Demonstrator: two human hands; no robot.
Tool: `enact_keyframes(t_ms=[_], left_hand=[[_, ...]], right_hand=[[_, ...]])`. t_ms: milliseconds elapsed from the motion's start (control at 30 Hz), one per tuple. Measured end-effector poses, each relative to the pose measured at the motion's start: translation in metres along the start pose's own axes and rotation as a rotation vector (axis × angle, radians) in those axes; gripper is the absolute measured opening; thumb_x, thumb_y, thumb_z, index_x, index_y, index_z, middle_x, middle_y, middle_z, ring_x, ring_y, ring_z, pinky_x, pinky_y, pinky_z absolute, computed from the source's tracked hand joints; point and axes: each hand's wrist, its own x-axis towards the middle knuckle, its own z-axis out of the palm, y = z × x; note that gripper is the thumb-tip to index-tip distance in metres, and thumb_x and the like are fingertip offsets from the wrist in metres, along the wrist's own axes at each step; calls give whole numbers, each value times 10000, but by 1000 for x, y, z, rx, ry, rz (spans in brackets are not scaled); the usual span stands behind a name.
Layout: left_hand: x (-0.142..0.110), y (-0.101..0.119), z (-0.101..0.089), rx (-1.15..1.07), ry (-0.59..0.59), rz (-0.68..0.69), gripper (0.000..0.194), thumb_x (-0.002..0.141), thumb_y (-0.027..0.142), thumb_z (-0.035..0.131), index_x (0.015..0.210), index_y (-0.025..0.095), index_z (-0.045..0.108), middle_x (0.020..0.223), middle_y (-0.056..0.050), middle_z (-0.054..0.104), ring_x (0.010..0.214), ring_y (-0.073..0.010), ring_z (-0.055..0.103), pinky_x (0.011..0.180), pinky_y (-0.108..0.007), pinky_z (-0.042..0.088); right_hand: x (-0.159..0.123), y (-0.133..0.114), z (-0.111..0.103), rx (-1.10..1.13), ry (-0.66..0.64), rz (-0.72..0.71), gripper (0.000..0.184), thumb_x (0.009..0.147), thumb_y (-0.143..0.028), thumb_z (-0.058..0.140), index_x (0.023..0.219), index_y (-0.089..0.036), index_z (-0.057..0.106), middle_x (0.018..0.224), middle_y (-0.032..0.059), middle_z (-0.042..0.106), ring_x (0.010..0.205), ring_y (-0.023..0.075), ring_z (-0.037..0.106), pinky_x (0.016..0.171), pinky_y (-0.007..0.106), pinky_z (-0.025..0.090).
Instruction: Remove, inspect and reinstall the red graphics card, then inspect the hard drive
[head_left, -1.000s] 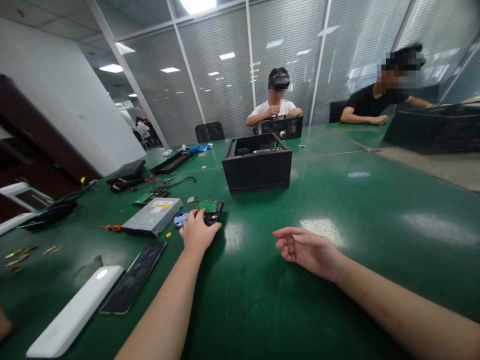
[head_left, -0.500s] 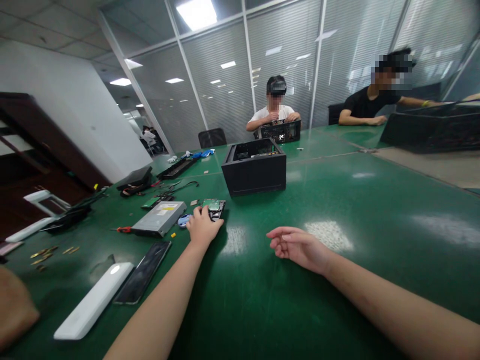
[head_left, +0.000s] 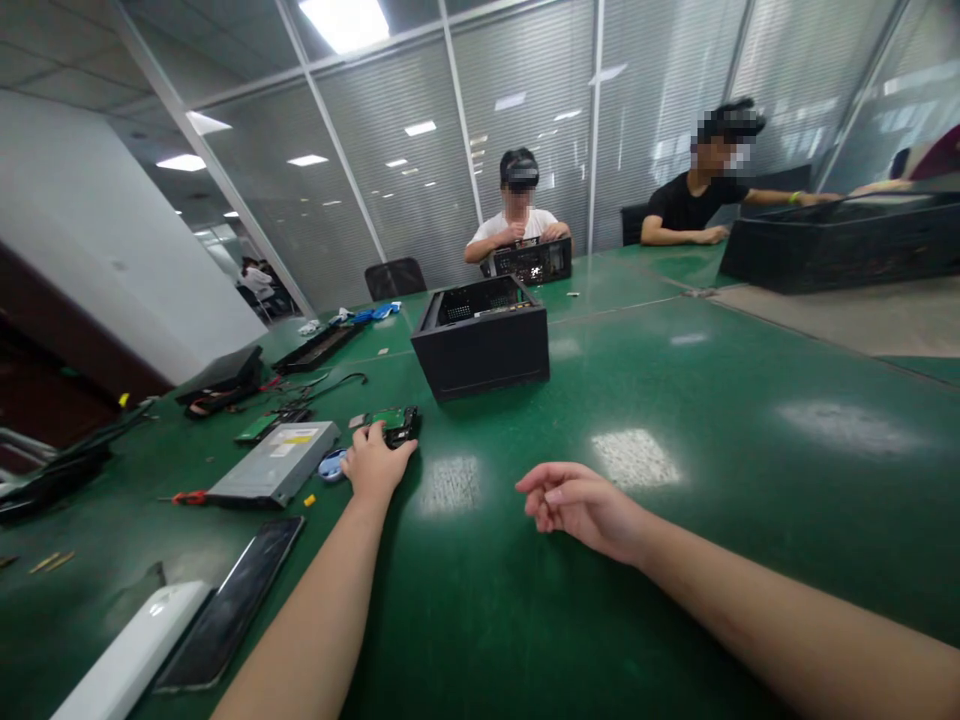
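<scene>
Beyond the left fingers (head_left: 370, 440), a circuit board (head_left: 394, 418) is green and black; beside them, a round object (head_left: 332, 465) is light blue. Farther left of those fingers, a disc drive (head_left: 281, 458) is silver-grey with a yellow-and-white label (head_left: 298, 441).

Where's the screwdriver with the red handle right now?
In the head view, the red-handled screwdriver lies on the table's left side, against the near-left corner of the silver optical drive.

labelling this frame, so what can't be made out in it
- Left fingertips: head view, partly lost against the green-and-black part
- Inside of the near black case: head view, hidden by its front wall
- White bar's near end: head view, cut off by the bottom edge
</scene>
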Motion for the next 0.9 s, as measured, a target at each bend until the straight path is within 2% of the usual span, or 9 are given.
enact_keyframes(t_ms=[167, 267, 333, 400, 467, 533, 633, 733, 900], left_hand=[[4, -3, 8, 16, -34, 0, 695, 721, 652, 590, 1300, 269, 554, 1374, -140, 497, 1136, -399, 538, 959, -527, 400], [5, -2, 9, 7, -46, 3, 719, 727, 677, 563, 1313, 261, 547, 1408, -155, 482, 1184, -416, 506, 958, -555, 397], [5, -1, 9, -8, -44, 22, 701, 755, 685, 524, 1300, 245, 561, 1431, -170, 473, 1268, -425, 443, 989, -581, 366], [5, 1, 9, -28, -33, 53, 674, 797, 673, 476, 1280, 214, 579, 1460, -190, 453, 1360, -412, 357, 1042, -587, 312], [5, 2, 10, -53, -20, 85, 661, 823, 635, 467, 1274, 167, 582, 1487, -209, 425, 1416, -386, 292, 1091, -561, 264], [5, 3, 12, -77, -10, 115, 638, 824, 569, 504, 1295, 144, 564, 1506, -207, 409, 1439, -363, 267, 1121, -530, 235], [5, 4, 15, -103, -8, 156, 542, 818, 457, 538, 1283, 182, 572, 1470, -163, 475, 1425, -326, 307, 1134, -512, 219], [4, 5, 14, -115, -18, 167, 423, 811, 397, 533, 1176, 205, 627, 1389, -149, 553, 1368, -314, 393, 1102, -529, 260], [2, 6, 9, -121, -16, 158, 406, 808, 368, 522, 1166, 203, 621, 1372, -156, 559, 1340, -315, 424, 1069, -534, 289]], right_hand=[[2, 3, -4, 16, -9, 14, 303, 734, -171, 655, 1025, -108, 713, 835, 73, 702, 659, 124, 641, 646, 251, 478], [1, 0, -3, -84, -14, -10, 316, 775, -229, 658, 1073, -131, 692, 872, 68, 697, 682, 129, 638, 667, 267, 483], [0, -7, 0, -311, -10, -33, 329, 803, -265, 674, 1117, -164, 672, 929, 70, 701, 750, 152, 649, 710, 296, 493], [0, -19, 5, -671, 15, -71, 345, 824, -292, 698, 1155, -200, 656, 1006, 78, 701, 843, 182, 649, 781, 340, 500], [1, -33, 12, -1013, 65, -147, 369, 843, -318, 703, 1196, -228, 639, 1083, 89, 689, 924, 209, 636, 840, 381, 498], [8, -48, 17, -1218, 126, -247, 388, 869, -348, 676, 1238, -243, 615, 1147, 101, 668, 977, 231, 627, 859, 406, 500], [37, -71, 18, -1398, 213, -383, 413, 879, -394, 656, 1258, -244, 590, 1201, 114, 641, 1034, 260, 618, 856, 423, 506], [90, -97, 15, -1640, 327, -489, 482, 853, -453, 667, 1259, -209, 577, 1194, 130, 639, 1025, 271, 624, 863, 426, 508], [183, -143, 3, -2096, 408, -565, 533, 862, -389, 651, 1282, -80, 541, 1283, 200, 573, 1226, 303, 514, 1074, 424, 379]])
